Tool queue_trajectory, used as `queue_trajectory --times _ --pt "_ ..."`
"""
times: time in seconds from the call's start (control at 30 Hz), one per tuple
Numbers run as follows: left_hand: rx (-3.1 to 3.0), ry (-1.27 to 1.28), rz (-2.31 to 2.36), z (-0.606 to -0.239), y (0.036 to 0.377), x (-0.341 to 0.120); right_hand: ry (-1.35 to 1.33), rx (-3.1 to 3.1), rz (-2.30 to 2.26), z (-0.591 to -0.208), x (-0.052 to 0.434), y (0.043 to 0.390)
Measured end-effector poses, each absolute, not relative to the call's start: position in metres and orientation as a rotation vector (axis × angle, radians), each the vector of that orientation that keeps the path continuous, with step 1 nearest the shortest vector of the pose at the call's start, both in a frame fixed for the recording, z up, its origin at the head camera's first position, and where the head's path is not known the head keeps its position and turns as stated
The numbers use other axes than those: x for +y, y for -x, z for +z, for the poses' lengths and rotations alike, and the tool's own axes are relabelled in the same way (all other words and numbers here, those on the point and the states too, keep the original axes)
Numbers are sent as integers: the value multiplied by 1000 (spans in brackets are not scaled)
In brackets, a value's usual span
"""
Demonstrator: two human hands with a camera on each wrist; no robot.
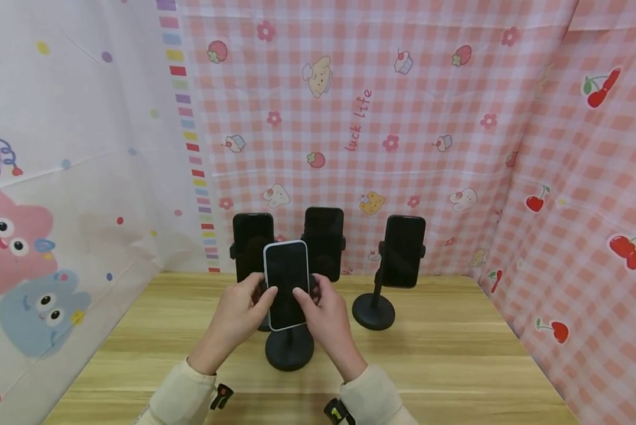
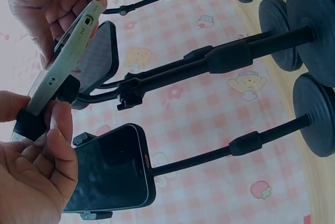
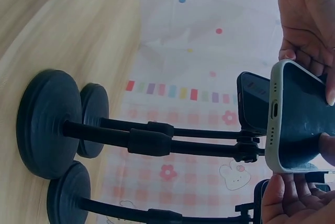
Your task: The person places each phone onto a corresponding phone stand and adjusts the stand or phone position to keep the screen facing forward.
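As we look down from the head view, we find the left hand and the right hand grasping a white-cased phone between them, one on each long edge, with a thumb laid on the dark screen. The phone stands upright above the front stand, whose round base sits on the tabletop just below the wrists. Beyond the hands, three further phones on stands form a row.

In the left wrist view, we see the left hand's fingers curled round the phone and a black clamp at its edge.

In the right wrist view, we see the right hand gripping the phone's lower side, its charging port facing the camera.
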State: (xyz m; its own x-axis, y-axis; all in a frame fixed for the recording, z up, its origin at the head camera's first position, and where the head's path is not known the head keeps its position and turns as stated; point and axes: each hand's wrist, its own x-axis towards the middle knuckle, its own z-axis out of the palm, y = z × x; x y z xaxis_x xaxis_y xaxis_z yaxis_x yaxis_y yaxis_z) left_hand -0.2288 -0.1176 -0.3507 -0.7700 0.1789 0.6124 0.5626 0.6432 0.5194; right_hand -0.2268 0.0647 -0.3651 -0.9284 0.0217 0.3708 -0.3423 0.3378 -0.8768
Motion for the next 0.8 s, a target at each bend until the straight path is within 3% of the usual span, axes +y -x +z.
queue_trajectory --times 0.8 --pt "-2413 517 -1015 -356 232 -131 -306 -2365 1615 -360 53 229"
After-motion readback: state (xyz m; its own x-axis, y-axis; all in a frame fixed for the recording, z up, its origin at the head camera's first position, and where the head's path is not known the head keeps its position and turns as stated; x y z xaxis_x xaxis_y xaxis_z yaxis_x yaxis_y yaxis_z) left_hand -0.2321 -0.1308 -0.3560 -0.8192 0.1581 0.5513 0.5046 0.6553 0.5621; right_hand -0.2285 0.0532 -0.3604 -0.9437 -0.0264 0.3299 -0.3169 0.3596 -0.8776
